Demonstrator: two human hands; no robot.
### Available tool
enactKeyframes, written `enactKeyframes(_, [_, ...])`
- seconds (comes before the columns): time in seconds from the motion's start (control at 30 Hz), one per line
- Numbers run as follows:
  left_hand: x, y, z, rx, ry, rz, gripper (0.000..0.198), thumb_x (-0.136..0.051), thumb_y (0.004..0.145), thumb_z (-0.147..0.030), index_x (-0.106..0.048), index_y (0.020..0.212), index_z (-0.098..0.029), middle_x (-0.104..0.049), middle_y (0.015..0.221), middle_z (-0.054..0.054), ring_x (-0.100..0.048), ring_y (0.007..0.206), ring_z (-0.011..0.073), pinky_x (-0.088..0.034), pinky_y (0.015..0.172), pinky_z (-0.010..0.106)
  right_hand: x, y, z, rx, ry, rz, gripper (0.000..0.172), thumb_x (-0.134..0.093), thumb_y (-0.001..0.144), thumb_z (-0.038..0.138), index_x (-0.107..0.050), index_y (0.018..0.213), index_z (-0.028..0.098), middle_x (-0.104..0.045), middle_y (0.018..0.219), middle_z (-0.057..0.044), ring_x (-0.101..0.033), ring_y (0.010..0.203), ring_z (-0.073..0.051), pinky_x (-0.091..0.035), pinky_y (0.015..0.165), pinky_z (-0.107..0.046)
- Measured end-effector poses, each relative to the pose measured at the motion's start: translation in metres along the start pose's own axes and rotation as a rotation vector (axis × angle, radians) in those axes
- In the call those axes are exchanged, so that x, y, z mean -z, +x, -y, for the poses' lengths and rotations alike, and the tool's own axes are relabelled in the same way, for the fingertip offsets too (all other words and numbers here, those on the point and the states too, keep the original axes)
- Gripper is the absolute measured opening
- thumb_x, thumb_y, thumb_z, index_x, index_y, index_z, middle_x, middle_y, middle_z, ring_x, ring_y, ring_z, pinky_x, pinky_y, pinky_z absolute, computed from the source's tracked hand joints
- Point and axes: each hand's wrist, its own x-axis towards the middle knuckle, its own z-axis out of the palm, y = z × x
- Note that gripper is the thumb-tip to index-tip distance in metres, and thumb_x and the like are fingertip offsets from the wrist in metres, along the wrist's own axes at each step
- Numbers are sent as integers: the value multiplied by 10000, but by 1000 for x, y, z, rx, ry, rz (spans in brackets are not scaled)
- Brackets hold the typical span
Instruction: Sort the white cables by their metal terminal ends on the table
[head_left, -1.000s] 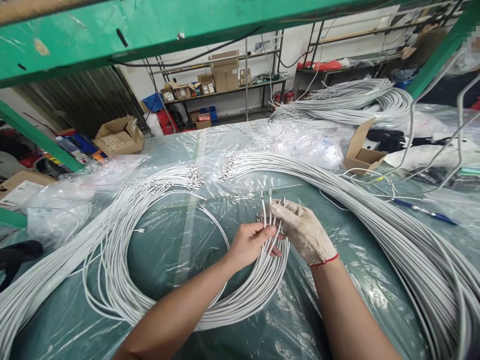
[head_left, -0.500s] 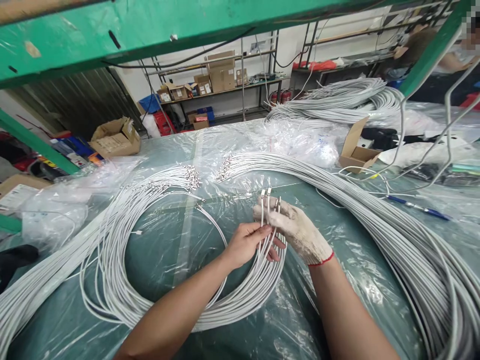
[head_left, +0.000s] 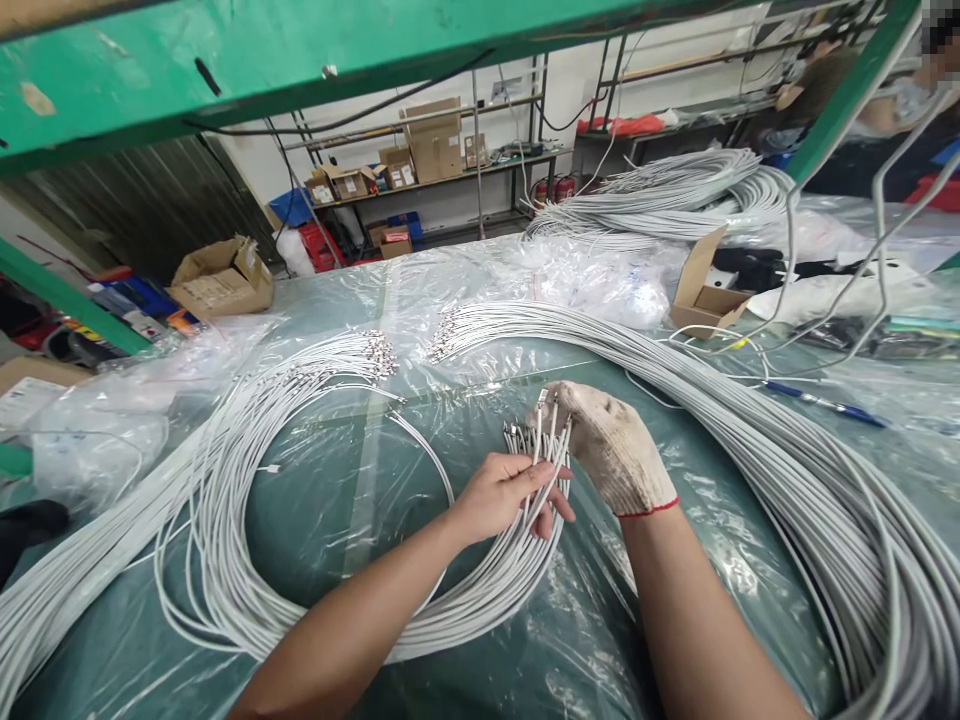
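In the head view my bare left hand (head_left: 499, 495) is closed around a few white cables (head_left: 538, 445), thumb on top, their metal-tipped ends pointing up. My right hand (head_left: 611, 440), in an off-white knitted glove with a red cuff, has its fingers bent together around the end of one of these cables, just above my left hand; the fingertips are partly hidden. Behind the held cables, more connector ends (head_left: 511, 432) of the same bundle stick up. The bundle curves down and left into a large coil of white cables (head_left: 255, 560) lying on the table.
A thick cable bundle (head_left: 720, 430) arcs along the right side, its ends near the middle. Another cable pile (head_left: 675, 195) lies at the back. A blue pen (head_left: 825, 403), an open small carton (head_left: 705, 295) and clear plastic bags (head_left: 592, 285) sit around. A green beam (head_left: 300, 60) crosses overhead.
My right hand has shifted slightly right, its fingers now curled at the cable ends. More connector ends show behind the held cables. My left hand keeps its grip, a little lower.
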Motion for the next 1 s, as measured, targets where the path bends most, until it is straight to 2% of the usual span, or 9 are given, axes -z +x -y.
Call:
enactKeyframes(0.13, [-2, 0, 1, 23, 2, -3, 540, -651, 822, -567, -656, 973, -49, -708, 701, 119, -572, 448, 121, -404, 457, 242, 1, -1, 2, -54, 181, 70, 273, -740, 745, 450, -672, 738, 186, -679, 723, -33, -558, 557, -149, -423, 494, -259])
enactKeyframes(0.23, [-1, 1, 1, 25, -5, 2, 535, -655, 820, -559, -657, 977, -48, -709, 698, 120, -568, 442, 122, -398, 452, 242, 0, -4, 5, -72, 202, 83, 291, -729, 764, 464, -670, 743, 180, -662, 705, -35, -551, 554, -146, -391, 451, -245])
enactKeyframes(0.37, [0, 1, 1, 34, -27, 26, 523, -664, 820, -539, -658, 985, -43, -715, 712, 133, -569, 445, 125, -408, 461, 252, -4, -7, 6, -143, 186, 91, 330, -777, 725, 473, -720, 896, 196, -718, 818, -57, -647, 677, -196, -448, 489, -247])
enactKeyframes(0.53, [-1, 2, 2, 49, -37, 49, 525, -668, 817, -540, -657, 977, -40, -713, 698, 135, -567, 442, 126, -406, 458, 249, -8, -7, 3, -139, 226, 53, 318, -834, 672, 413, -710, 841, 174, -722, 805, -62, -679, 701, -207, -513, 541, -259])
enactKeyframes(0.67, [-1, 3, 3, 74, -34, 72, 547, -675, 804, -561, -656, 978, -42, -714, 700, 132, -569, 441, 125, -411, 457, 245, -7, -8, 5, -166, 259, 120, 318, -786, 725, 450, -656, 786, 166, -686, 742, -52, -581, 529, -143, -360, 344, -207])
enactKeyframes(0.77, [-1, 4, 3, 77, -22, 62, 563, -670, 801, -578, -656, 976, -43, -712, 695, 129, -566, 440, 123, -407, 456, 243, -7, -9, 8, -173, 280, 164, 332, -781, 724, 462, -617, 735, 174, -663, 698, -34, -516, 465, -120, -279, 302, -203])
enactKeyframes(0.87, [-1, 4, 3, 68, 3, 52, 568, -659, 802, -590, -653, 971, -48, -708, 693, 123, -563, 446, 121, -406, 459, 243, -7, -8, 12, -159, 276, 100, 364, -769, 724, 521, -678, 814, 180, -710, 780, -62, -638, 623, -184, -418, 400, -228])
enactKeyframes(0.93, [-1, 3, 2, 53, 32, 51, 563, -643, 812, -595, -648, 982, -58, -697, 679, 106, -563, 450, 120, -412, 465, 244, -6, -5, 12, -207, 316, 51, 489, -688, 747, 648, -714, 905, 186, -738, 871, -88, -687, 736, -230, -528, 544, -282])
enactKeyframes(1.0, [0, 0, -1, 17, 82, 46, 527, -653, 819, -567, -636, 1007, -75, -662, 625, 57, -555, 446, 115, -415, 473, 240, -3, 0, 10, -218, 355, 3, 624, -574, 757, 769, -723, 921, 186, -745, 889, -109, -703, 775, -249, -572, 670, -334])
